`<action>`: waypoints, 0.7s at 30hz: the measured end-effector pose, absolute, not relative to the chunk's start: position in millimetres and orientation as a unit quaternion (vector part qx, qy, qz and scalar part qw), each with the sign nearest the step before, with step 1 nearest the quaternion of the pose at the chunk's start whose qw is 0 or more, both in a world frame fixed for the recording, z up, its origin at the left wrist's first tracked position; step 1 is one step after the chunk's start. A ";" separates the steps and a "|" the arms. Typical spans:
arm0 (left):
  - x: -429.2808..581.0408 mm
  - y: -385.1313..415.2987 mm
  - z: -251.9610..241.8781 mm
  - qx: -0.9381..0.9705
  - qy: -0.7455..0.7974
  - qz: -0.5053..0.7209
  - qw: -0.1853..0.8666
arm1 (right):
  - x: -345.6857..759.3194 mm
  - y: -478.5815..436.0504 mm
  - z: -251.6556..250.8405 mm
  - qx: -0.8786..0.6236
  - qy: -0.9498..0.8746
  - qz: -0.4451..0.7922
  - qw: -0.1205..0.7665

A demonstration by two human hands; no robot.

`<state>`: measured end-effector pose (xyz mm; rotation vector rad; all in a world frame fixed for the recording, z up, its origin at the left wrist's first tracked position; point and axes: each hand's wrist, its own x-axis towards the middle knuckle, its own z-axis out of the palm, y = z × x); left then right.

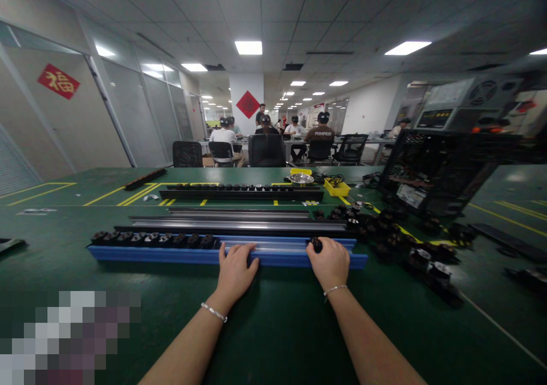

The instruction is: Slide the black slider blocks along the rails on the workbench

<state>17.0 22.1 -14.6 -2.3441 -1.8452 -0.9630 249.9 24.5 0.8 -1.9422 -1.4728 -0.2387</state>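
A long blue channel rail (pixel 171 256) lies across the table in front of me. Along its left part sits a row of several small black parts with metallic tops (pixel 166 240). My left hand (pixel 236 265) rests on the rail's front wall just right of that row, fingers apart and reaching over the edge, with no loose part visible in it. Near the rail's right end, my right hand (pixel 331 259) pinches a small round black part (pixel 315 244) at the channel. The fingers partly hide this part, so I cannot tell whether it touches the channel floor.
Behind the blue rail lie dark rails (pixel 239 224) and another filled rail (pixel 239 193). Loose black parts (pixel 384 225) are scattered to the right. Farther back are a yellow bin (pixel 337 188), a metal bowl (pixel 301 178) and an open computer case (pixel 427 171). People sit at distant tables.
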 end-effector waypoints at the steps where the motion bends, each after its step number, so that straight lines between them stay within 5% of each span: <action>1: 17.0 22.1 -14.5 -0.748 -0.589 -0.307 0.003 | 251.4 24.6 0.7 -0.749 -0.563 -0.093 0.338; 21: 16.8 22.0 -15.2 -0.750 -0.590 -0.300 0.005 | 269.3 25.3 -0.7 -0.773 -0.530 -0.096 0.336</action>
